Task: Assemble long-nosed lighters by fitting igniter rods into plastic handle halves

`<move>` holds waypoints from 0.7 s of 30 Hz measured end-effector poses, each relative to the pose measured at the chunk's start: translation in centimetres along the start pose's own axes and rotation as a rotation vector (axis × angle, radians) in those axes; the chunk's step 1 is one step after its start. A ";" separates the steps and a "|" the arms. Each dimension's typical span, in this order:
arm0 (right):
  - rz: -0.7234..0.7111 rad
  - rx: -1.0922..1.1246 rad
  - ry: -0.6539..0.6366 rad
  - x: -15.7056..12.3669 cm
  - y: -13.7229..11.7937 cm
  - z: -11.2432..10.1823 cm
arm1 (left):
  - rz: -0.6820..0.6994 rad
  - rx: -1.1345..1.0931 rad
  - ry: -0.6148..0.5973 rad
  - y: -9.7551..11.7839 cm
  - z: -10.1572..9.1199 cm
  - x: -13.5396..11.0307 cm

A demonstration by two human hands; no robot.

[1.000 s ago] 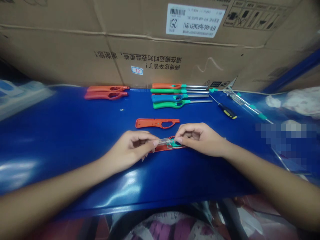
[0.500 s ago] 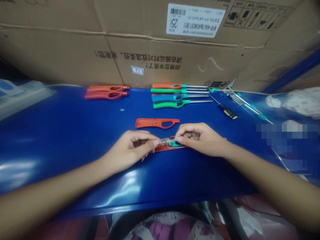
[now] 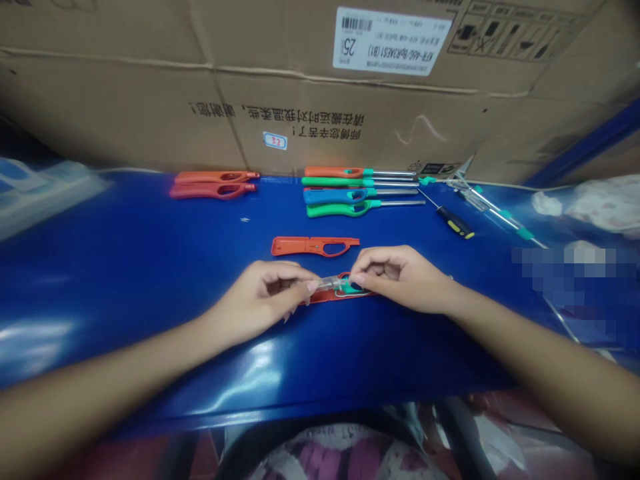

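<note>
My left hand (image 3: pixel 260 299) and my right hand (image 3: pixel 400 277) meet at the middle of the blue table (image 3: pixel 150 267). Both pinch a small clear tube with a teal part (image 3: pixel 336 284) that lies in a red lighter shell half (image 3: pixel 340 295) flat on the table. The left fingers hold the clear end, the right fingers press the teal end. Just beyond them lies a second orange shell half (image 3: pixel 315 246), untouched.
Two red shells (image 3: pixel 213 184) lie at the back left. Several finished long lighters (image 3: pixel 357 191) in orange, green and blue sit at the back centre, with a black-and-yellow screwdriver (image 3: pixel 453 221) and metal rods (image 3: pixel 495 210) to their right. A cardboard box (image 3: pixel 300 87) walls the far edge.
</note>
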State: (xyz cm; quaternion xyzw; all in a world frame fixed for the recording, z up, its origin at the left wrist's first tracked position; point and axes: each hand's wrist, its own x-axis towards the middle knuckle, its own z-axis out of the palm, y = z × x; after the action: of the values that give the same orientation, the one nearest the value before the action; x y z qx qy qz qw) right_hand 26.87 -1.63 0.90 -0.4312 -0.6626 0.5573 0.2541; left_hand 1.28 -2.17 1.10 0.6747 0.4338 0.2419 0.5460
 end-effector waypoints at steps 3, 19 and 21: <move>0.004 0.000 -0.001 0.0 0.1 0.0 | 0.004 -0.004 0.002 0.0 0.0 0.0; -0.001 0.001 0.001 0.0 0.1 0.0 | 0.015 -0.002 0.007 0.0 0.1 0.0; 0.001 -0.006 0.004 0.0 0.0 0.0 | 0.018 -0.004 0.008 0.0 0.1 0.0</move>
State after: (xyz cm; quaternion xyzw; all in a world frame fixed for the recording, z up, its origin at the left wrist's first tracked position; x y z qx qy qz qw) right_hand 26.89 -1.64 0.89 -0.4333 -0.6636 0.5545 0.2537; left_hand 1.37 -2.20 1.06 0.6765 0.4293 0.2504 0.5434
